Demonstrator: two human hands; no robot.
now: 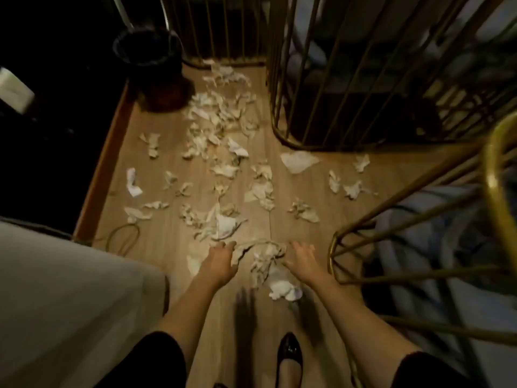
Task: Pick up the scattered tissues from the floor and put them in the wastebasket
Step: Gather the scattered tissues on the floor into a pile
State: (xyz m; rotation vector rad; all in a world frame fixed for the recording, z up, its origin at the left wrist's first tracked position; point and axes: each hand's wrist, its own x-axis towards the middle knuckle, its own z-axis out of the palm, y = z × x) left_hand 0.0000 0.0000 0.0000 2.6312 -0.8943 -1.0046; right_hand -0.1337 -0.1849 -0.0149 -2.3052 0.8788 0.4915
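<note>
Wood floor (pixel 156 152) — scattered tissues (pixel 218 113), dark wastebasket (pixel 152 65)

So the light brown wood-plank floor (pixel 156 152) is basically covered in crumpled white paper tissues (pixel 223 130), thickest toward the far end. A dark round wastebasket (pixel 156 71) stands on it in the far left corner, and a thin dark cable loop (pixel 124 236) lies near the left edge.

Crumpled white tissues (pixel 223 169) lie scattered across the wooden floor, reaching the dark upright wastebasket (pixel 152 65).
</note>
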